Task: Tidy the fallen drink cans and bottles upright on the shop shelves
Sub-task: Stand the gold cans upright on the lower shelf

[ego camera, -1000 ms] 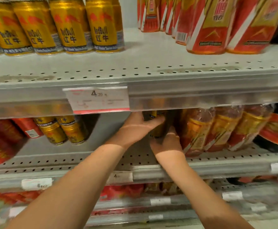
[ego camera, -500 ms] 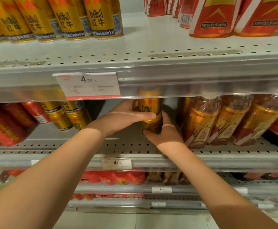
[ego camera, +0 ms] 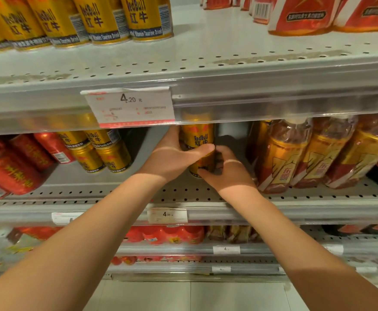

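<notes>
since a second earlier, the gold can (ego camera: 198,140) had come upright on the middle shelf (ego camera: 183,191), standing between bottles (ego camera: 280,158) on the right and other gold cans (ego camera: 102,153) well to the left. the left hand (ego camera: 174,158) held its side with curled fingers; the right hand (ego camera: 226,173) gripped its base likewise.

Single head view: faces shelf unit head-on, close, angled slightly down; middle shelf (ego camera: 206,194) centred, floor below.
</notes>
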